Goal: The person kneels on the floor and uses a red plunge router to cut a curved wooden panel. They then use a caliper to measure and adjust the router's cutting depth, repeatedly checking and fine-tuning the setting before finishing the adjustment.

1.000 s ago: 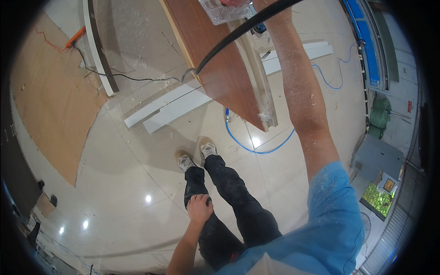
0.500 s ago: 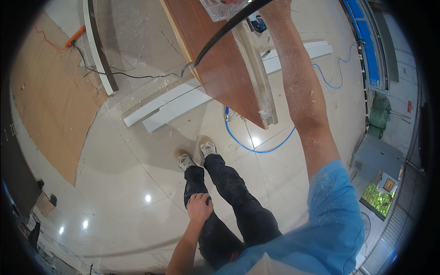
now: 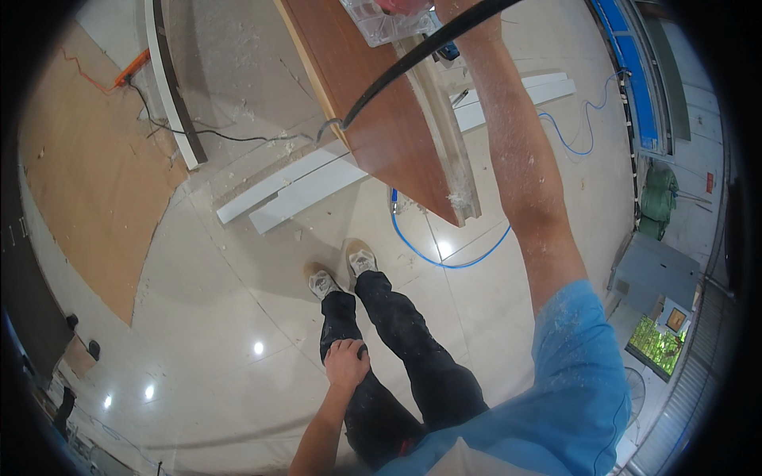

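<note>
My left hand (image 3: 347,362) rests on my left knee, its fingers laid over the dark trousers and holding nothing. The right arm reaches up past the right side of a reddish-brown wood panel (image 3: 397,135), which has a pale, dusty edge. At the top rim only part of my right hand (image 3: 474,24) shows; its fingers are cut off. Beside it, over the panel, is a clear plastic piece (image 3: 381,22) with something pinkish-red (image 3: 405,5) at it. A thick black cord (image 3: 397,67) crosses in front of the panel and my right wrist. A dark blue-and-black object (image 3: 447,49) is partly hidden behind.
White boards (image 3: 309,190) lie on the tiled floor under the panel. A blue hose (image 3: 456,264) curls near my feet. At left lie a brown sheet (image 3: 103,182), a long white strip (image 3: 176,95) and an orange connector (image 3: 131,67) with a thin cable. Dust and chips litter the floor.
My right hand and the clear plastic piece have shifted slightly left and downward. The black cord has swung a little to the right. My left hand stays on the knee.
</note>
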The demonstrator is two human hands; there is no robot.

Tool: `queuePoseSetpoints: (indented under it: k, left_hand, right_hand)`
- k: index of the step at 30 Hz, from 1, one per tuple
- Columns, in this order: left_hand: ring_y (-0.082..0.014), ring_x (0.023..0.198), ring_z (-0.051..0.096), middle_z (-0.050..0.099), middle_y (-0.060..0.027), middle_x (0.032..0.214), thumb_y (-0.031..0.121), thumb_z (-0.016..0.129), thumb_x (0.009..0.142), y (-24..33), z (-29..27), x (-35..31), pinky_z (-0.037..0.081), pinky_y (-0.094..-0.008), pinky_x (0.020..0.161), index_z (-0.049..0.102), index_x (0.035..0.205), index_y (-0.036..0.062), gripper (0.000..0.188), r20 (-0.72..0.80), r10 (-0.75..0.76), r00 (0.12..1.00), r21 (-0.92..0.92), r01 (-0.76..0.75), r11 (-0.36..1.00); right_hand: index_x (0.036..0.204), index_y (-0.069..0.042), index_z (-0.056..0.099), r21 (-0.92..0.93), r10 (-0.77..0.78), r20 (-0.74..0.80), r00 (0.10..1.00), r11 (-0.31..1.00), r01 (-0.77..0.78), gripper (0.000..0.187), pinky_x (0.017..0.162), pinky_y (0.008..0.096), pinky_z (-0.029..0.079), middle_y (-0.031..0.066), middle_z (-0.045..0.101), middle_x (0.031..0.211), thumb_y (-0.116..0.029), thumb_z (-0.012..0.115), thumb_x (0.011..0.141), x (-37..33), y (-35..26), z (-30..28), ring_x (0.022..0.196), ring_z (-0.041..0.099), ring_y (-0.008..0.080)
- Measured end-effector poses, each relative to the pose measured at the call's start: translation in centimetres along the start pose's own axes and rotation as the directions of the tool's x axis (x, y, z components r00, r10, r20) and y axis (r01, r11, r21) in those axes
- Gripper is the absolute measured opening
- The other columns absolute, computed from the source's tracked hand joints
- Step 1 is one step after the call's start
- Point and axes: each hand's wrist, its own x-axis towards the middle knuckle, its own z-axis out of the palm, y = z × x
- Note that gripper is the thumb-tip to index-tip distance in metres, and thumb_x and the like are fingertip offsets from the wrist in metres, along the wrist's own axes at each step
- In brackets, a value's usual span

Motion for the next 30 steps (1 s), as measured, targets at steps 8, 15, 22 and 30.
queuePoseSetpoints:
  k: [8,15,22,30]
  left_hand:
    - [-0.0287,0.117,0.063,0.073,-0.0041,0.115,0.023,0.071,0.081,-0.2,0.3,0.1,0.052,-0.0429,0.100,0.077,0.107,0.0146,0.028,-0.022,0.013,1.000,-0.005,-0.013,1.000]
    - [-0.0287,0.117,0.063,0.073,-0.0038,0.115,0.023,0.071,0.081,-0.5,0.4,-0.1,0.052,-0.0429,0.101,0.077,0.107,0.0146,0.028,-0.034,0.036,0.999,0.021,-0.035,0.999]
    - [-0.0289,0.118,0.063,0.073,-0.0040,0.116,0.023,0.071,0.081,-0.3,0.1,-0.1,0.052,-0.0427,0.101,0.077,0.108,0.0146,0.029,0.000,0.015,1.000,0.006,-0.015,1.000]
    - [-0.0291,0.117,0.063,0.073,-0.0037,0.115,0.022,0.072,0.081,-0.2,0.2,-0.2,0.052,-0.0427,0.100,0.077,0.106,0.0144,0.027,-0.021,0.021,1.000,0.008,-0.021,1.000]
  right_hand:
    - [0.113,-0.003,0.063,-0.002,-0.004,-0.007,1.000,1.000,0.004,0.053,0.078,0.0324,0.056,0.0046,0.069,0.094,-0.016,0.088,0.068,0.3,-0.2,-0.3,0.085,0.068,0.0170]
    - [0.113,-0.003,0.063,-0.007,0.014,-0.001,1.000,1.000,-0.014,0.054,0.079,0.0325,0.056,0.0047,0.070,0.094,-0.016,0.088,0.068,-0.3,-0.3,-0.5,0.085,0.068,0.0171]
    - [0.113,-0.003,0.063,-0.011,0.030,0.002,1.000,0.999,-0.030,0.054,0.079,0.0326,0.056,0.0047,0.070,0.095,-0.017,0.089,0.067,-0.7,-0.4,-0.7,0.086,0.068,0.0172]
    - [0.113,-0.003,0.063,-0.008,0.050,0.020,0.999,0.999,-0.050,0.055,0.080,0.0326,0.056,0.0048,0.070,0.095,-0.017,0.089,0.067,-1.2,-0.4,-0.4,0.086,0.068,0.0173]
